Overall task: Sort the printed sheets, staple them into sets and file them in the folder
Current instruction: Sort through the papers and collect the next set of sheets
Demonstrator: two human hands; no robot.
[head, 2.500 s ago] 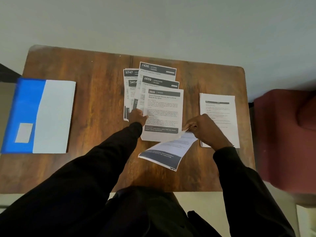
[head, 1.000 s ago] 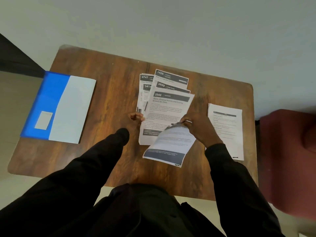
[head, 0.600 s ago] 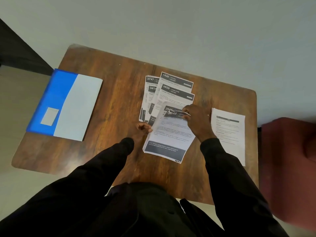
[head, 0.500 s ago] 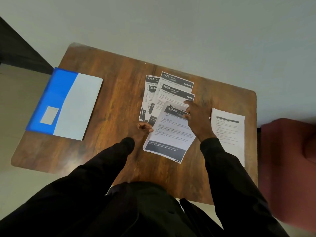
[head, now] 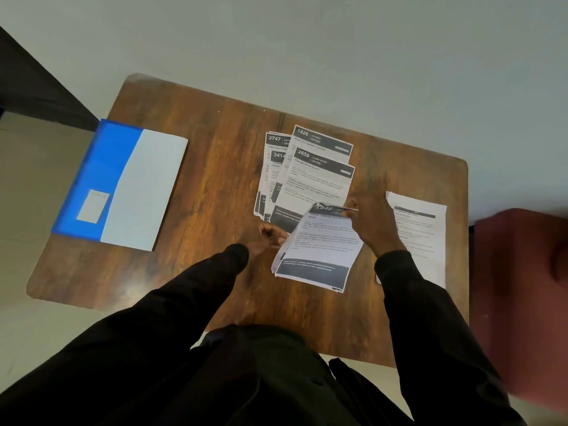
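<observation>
Head: right grip (head: 372,222) pinches sheet (head: 319,247) top edge.

Long black sleeves both arms: L sleeve (head: 172,305) lower left, R sleeve (head: 418,309) lower right. Black top (head: 264,379) bottom centre. L hand (head: 270,235), R hand (head: 370,218) bare.

We have a single view, from a wide-angle camera worn on the person's head, looking forward and steeply down past their dark sleeves (head: 172,318). It stands high enough to take in nearly the whole wooden table (head: 215,186), with the printed sheets (head: 313,179) near mid-frame, the blue folder (head: 104,173) at left and the table's edges running skewed.
</observation>
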